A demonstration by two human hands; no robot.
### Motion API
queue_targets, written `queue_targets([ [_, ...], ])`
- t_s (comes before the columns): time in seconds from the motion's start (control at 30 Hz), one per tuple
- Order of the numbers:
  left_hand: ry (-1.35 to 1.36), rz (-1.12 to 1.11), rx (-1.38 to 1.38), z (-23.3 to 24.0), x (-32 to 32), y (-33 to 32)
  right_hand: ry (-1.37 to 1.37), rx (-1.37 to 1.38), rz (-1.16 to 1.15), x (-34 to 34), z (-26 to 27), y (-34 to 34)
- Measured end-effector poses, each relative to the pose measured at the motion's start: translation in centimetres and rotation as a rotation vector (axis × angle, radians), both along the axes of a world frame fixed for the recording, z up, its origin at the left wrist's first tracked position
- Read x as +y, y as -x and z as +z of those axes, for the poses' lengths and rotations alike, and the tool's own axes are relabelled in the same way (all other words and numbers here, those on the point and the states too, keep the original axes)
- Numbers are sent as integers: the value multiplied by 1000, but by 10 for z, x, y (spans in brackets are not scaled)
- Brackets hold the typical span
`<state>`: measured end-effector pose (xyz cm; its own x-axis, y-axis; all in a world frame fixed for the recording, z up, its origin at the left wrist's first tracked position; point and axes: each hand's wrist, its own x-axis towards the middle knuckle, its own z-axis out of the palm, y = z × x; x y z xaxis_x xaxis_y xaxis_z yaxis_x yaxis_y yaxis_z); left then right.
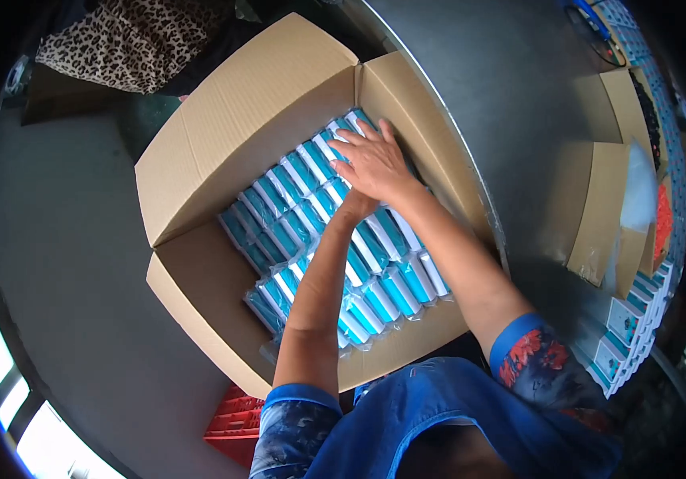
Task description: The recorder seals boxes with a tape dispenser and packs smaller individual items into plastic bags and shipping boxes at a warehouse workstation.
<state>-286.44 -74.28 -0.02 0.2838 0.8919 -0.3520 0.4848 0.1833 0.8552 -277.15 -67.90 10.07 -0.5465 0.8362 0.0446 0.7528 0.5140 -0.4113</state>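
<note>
An open cardboard box (217,143) stands before me, its flaps spread outward. Inside lie rows of teal and white items (379,299), each wrapped in clear plastic. Over the upper right rows, my right hand (373,161) rests palm down with its fingers spread, touching the wrapped items. My left hand (362,203) is tucked beneath the right hand and wrist, against the items; its fingers are hidden, so I cannot tell whether it holds anything.
A grey tabletop (499,78) borders the box at the right, with smaller cardboard boxes (597,203) and a stack of teal and white devices (624,329) beyond. A red plastic crate (238,419) sits below left. Leopard-print cloth (127,48) shows at the upper left.
</note>
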Motion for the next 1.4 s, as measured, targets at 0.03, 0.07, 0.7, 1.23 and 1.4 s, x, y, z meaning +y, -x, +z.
queue_targets([
  [0.03,155,-95,-12,13,8,1,15,-150,56,12,-17,-4],
  [0.07,375,20,41,42,13,-7,170,-332,81,25,-34,-22],
  [0.7,549,-41,272,61,-104,165,151,-388,402,-35,-3,20],
  [1.23,-260,493,48,122,-98,34,202,455,44,-161,106,-137],
  [1.4,-658,-69,-6,241,-105,-152,161,524,-209,-252,147,-243],
])
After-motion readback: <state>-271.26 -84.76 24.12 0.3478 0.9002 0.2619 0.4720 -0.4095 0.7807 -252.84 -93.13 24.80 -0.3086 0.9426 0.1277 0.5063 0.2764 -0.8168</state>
